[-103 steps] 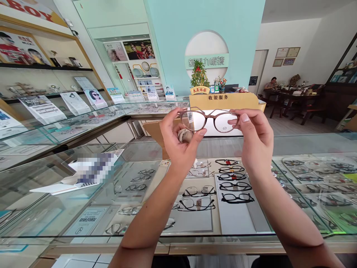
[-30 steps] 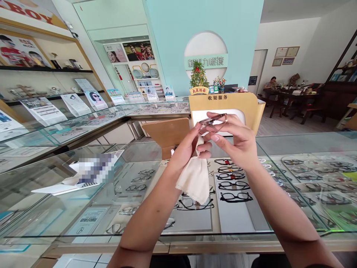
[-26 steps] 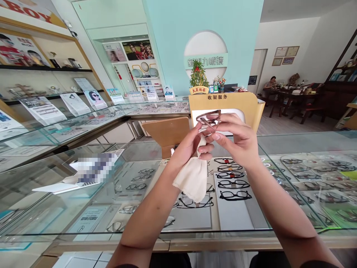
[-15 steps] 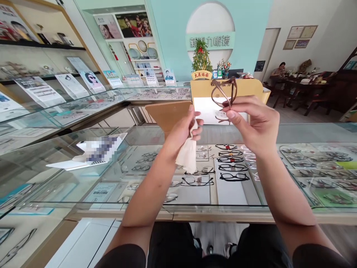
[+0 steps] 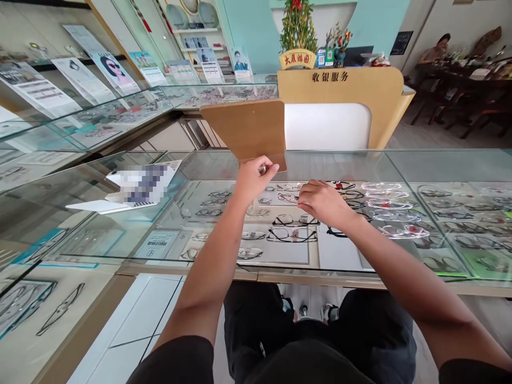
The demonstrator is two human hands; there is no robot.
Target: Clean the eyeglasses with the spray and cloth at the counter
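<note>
My left hand point(image 5: 256, 178) is curled closed above the glass counter, in front of the brown mirror stand. A small pale bit of cloth point(image 5: 262, 169) shows between its fingers; the rest is hidden. My right hand point(image 5: 326, 202) is lowered palm-down over the counter, its fingers pinched together. At those fingertips sits a pair of reddish-brown eyeglasses point(image 5: 288, 198), partly covered by the hand. Dark-framed eyeglasses point(image 5: 292, 234) lie in the display below, and more black frames are partly behind my right hand and forearm.
The glass counter point(image 5: 340, 162) spans the front. A brown folding stand point(image 5: 248, 128) rises at its far edge. An open white box point(image 5: 140, 184) lies left. Clear-framed eyeglasses point(image 5: 394, 202) fill the right display. Beyond are a cashier desk point(image 5: 340, 85) and a seated person point(image 5: 436, 53).
My view has tilted down. My right hand has brought the eyeglasses from raised in the air down to the counter. My left hand has lowered, and the cloth no longer hangs visibly from it.
</note>
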